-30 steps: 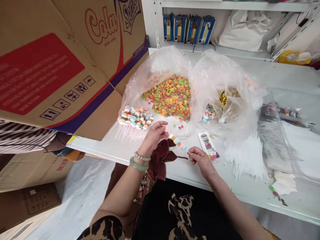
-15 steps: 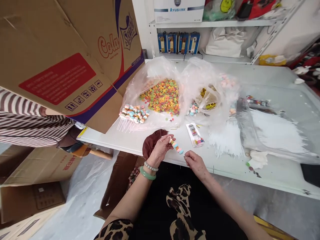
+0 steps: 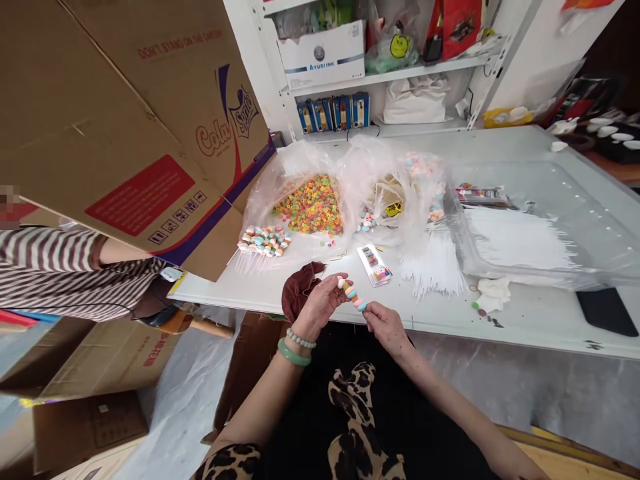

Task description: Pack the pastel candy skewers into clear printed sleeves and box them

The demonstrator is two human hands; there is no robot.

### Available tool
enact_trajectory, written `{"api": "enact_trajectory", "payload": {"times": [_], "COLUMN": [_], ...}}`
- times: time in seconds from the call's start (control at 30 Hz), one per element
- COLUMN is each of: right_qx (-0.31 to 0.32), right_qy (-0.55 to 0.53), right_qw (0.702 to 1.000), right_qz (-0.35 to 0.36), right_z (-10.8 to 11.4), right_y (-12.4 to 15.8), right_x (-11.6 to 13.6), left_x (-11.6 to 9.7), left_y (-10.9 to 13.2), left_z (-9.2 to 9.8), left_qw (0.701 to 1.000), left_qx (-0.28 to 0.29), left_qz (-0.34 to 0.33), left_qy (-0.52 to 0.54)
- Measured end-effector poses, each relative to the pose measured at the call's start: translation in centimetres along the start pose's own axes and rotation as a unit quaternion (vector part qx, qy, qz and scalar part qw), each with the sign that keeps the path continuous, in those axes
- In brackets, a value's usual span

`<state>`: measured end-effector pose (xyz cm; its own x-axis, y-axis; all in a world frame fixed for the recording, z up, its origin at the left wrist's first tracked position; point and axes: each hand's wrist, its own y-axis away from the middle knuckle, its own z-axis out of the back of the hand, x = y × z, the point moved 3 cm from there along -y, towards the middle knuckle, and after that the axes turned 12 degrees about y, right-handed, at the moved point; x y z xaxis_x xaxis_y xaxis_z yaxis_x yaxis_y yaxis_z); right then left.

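Observation:
My left hand (image 3: 323, 303), with a bead bracelet and a green bangle at its wrist, grips the upper end of a candy skewer (image 3: 353, 295). Pastel pieces in pink, blue, white, orange and green sit in a row along it. At its lower end, by a blue piece, my right hand (image 3: 387, 327) is closed in a pinch; the stick between those fingers is mostly hidden. Dark red cloth (image 3: 299, 293) lies beside my left hand. Just beyond my hands is a small flat pack (image 3: 374, 265). Finished-looking candy skewers (image 3: 265, 241) lie in a pile at left.
Plastic bags hold small ring candies (image 3: 313, 207) and pastel pieces (image 3: 425, 170). White sticks (image 3: 433, 263) lie at right, more in a clear bag (image 3: 520, 237). A large carton (image 3: 140, 120) overhangs the table's left side; a person in striped sleeves stands behind it.
My right hand has come up to the skewer's lower end, closing the small gap there. My left hand keeps its hold. The camera view has shifted, moving the tabletop things leftward.

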<state>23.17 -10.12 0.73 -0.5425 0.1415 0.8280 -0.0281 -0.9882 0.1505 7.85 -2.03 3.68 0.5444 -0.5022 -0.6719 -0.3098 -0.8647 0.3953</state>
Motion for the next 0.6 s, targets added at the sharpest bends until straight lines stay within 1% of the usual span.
{"api": "enact_trajectory", "payload": {"times": [0.13,0.3,0.43,0.53,0.6], "right_qx": [0.0,-0.003,0.006,0.003,-0.006], "right_qy": [0.071,0.136,0.129,0.103,0.088], "right_qw": [0.997,0.991,0.992,0.995,0.996], "right_qz": [0.018,0.014,0.008,-0.006,-0.015], "right_z": [0.4,0.1,-0.8,-1.5,-1.7], "right_y": [0.3,-0.7,-1.9,-2.9,-3.5], "right_x": [0.6,0.5,0.4,0.1,-0.1], "left_x": [0.5,0.8,1.0,1.7,2.4], "left_y": [0.3,-0.5,-1.7,-2.6,-3.1], "left_z": [-0.3,0.5,1.5,2.6,3.5], "left_qw": [0.999,0.994,0.983,0.963,0.949], "left_qx": [0.011,0.014,0.006,-0.021,-0.042], "left_qz": [-0.033,-0.074,-0.093,-0.121,-0.114], "left_qy": [-0.032,-0.084,-0.157,-0.241,-0.291]}}
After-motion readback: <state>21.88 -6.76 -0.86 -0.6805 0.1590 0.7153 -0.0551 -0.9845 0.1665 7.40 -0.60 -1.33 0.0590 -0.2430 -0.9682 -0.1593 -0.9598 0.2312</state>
